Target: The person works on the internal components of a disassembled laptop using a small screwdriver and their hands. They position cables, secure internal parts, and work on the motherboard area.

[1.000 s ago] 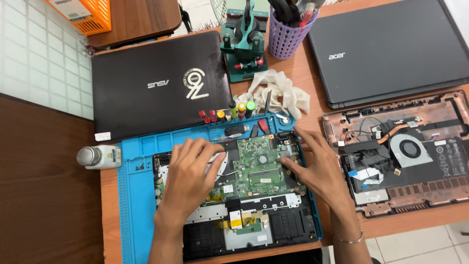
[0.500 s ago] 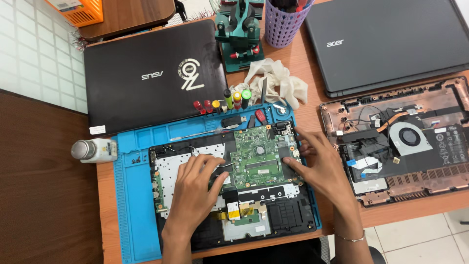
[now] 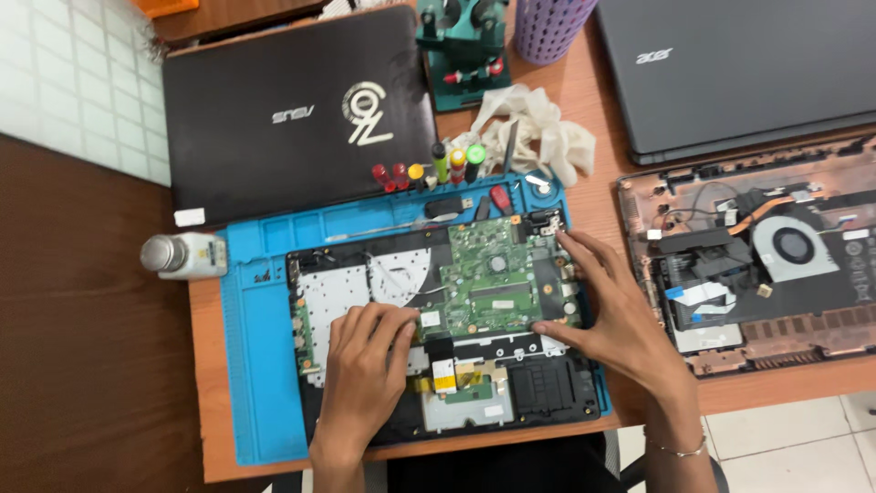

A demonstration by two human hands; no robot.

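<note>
Head view, looking straight down at a wooden desk (image 3: 593, 128). Opened laptop base (image 3: 438, 329) lying flat on a blue repair mat (image 3: 260, 365), near the front edge of the desk, pretty much dead centre. Green motherboard (image 3: 488, 278) sitting in the upper right part of that base, silver keyboard backing showing to its left, empty black battery bay at the lower right.

Left hand (image 3: 365, 365) palm down on the base, fingers curled with the tips bunched at the lower left corner of the motherboard. Pinching something or just pressing there? Can't tell, fingertips hide it. Right hand (image 3: 611, 315) spread wide and flat along the right edge of the base, index finger up near the top right corner of the board, thumb stretched in along its lower edge. Nothing held in it. Thin bracelet on that wrist.

Around the mat: small white bottle with a metal cap (image 3: 182, 256) lying on its side just left of it. Row of screwdriver handles (image 3: 429, 169) in red, yellow and green lined up along the mat's top edge. Crumpled pale gloves (image 3: 538, 132) just above that. Closed black laptop (image 3: 292, 119) top left, closed dark grey laptop (image 3: 730, 73) top right. Second stripped chassis (image 3: 766, 256) with a fan and copper heat pipe just right of the mat, close to the right hand. Green holder stand (image 3: 465, 41) and purple mesh cup (image 3: 552, 27) at the very top.
</note>
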